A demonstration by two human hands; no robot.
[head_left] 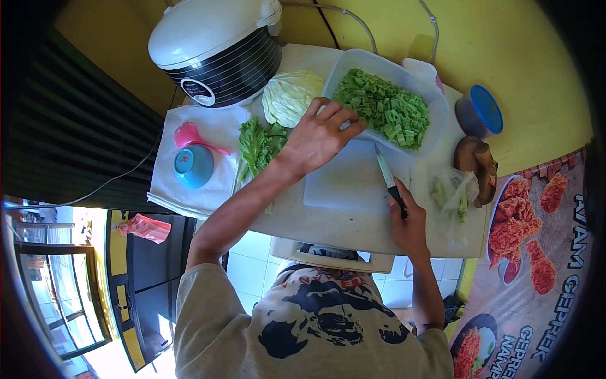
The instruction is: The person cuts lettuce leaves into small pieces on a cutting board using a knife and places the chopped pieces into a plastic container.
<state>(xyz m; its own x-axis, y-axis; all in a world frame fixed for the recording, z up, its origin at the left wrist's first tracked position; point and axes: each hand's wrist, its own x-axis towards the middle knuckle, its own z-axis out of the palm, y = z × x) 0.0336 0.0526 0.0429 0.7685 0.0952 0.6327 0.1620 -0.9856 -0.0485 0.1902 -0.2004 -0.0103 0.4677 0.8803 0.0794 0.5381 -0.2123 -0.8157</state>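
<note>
My left hand [325,136] is over the near left edge of a clear plastic container [440,120], its fingers curled down and close together. Whatever may be in those fingers is hidden beneath them. Chopped green leaves [388,107] are heaped inside the container. My right hand [410,218] is closed around the dark handle of a knife [385,165], whose blade points away from me over the right part of a white cutting board [344,183]. Left of the board lies a bunch of leafy lettuce [257,145], with a pale cabbage [291,98] behind it.
A rice cooker [218,57] stands at the back left. Before it, a blue bowl [194,165] and a pink ladle [189,134] rest on white paper [167,189]. At right are a plastic bag with green stems [456,192], a blue-lidded tub [478,114] and a brown object [476,164].
</note>
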